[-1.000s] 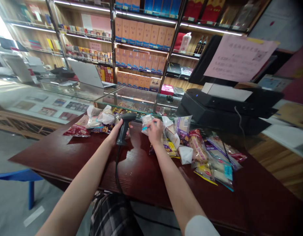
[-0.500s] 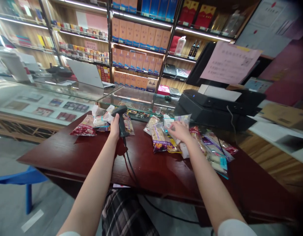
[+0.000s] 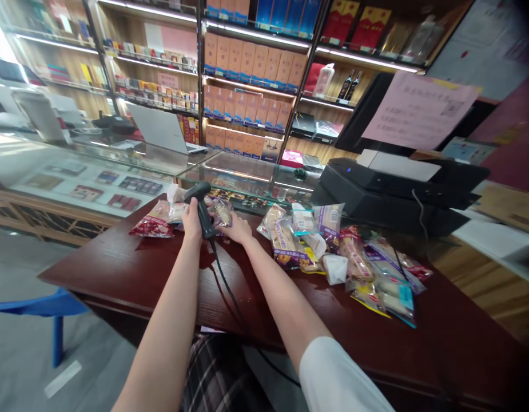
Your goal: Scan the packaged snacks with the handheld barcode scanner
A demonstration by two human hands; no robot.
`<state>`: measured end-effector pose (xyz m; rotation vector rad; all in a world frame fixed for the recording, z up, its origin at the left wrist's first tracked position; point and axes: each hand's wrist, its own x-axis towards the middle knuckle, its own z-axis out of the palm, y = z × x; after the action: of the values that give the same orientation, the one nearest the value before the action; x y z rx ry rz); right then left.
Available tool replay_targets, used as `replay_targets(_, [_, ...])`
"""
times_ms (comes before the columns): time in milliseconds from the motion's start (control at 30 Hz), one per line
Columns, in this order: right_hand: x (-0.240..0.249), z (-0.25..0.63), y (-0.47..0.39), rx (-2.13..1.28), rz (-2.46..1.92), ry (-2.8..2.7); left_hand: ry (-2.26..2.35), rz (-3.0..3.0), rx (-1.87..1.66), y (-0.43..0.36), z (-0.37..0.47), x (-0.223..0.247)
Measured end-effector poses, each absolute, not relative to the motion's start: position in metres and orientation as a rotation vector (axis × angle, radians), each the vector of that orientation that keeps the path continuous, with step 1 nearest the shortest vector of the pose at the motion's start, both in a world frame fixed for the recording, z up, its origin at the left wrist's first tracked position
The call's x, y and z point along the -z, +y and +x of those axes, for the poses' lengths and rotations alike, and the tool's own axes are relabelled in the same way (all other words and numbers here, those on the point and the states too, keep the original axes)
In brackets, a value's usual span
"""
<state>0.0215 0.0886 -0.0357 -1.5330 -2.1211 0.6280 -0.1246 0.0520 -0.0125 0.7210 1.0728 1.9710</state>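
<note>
My left hand (image 3: pixel 193 220) is wrapped round the grip of a black handheld barcode scanner (image 3: pixel 203 214), whose cable (image 3: pixel 225 281) runs down over the desk edge. Just right of the scanner, my right hand (image 3: pixel 238 226) grips a clear and purple packet of bread (image 3: pixel 222 213) in the left pile. Behind and left of the scanner lie other packets, among them a red and clear packet (image 3: pixel 152 222). Across on the right is a larger pile of packaged breads, with a purple-banded packet (image 3: pixel 285 240), a teal-banded packet (image 3: pixel 303 218) and a red packet (image 3: pixel 355 254).
The dark red desk (image 3: pixel 131 272) carries both piles. A glass display counter (image 3: pixel 92 186) with a laptop (image 3: pixel 161 130) stands behind it. At the right are a black printer (image 3: pixel 388 189) and a monitor with a pink sheet (image 3: pixel 421 111). A blue chair (image 3: pixel 58 309) is at the left.
My right hand has moved left from the right pile to the left pile and now holds a bread packet there. The scanner has shifted slightly left in my left hand.
</note>
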Motion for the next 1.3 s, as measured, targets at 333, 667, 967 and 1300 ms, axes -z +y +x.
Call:
replay_targets(333, [0.023,0.074,0.118,-1.152,-1.326,-1.585,1.076,0.768,-1.908,0.05,-0.123,0.01])
replay_targets(667, [0.017,0.165,0.121,-1.78,-0.621,-0.707,1.004,1.082,-1.438,0.038,-0.095,0.008])
replay_targets(967, [0.023,0.164,0.117,-1.755,-0.555,-0.605,1.016,1.173,-1.31,0.033,-0.083,0.01])
replay_targets(1300, [0.016,0.157,0.114,-1.743,-0.57,-0.651,0.897,1.103,-1.284,0.032,-0.07,0.013])
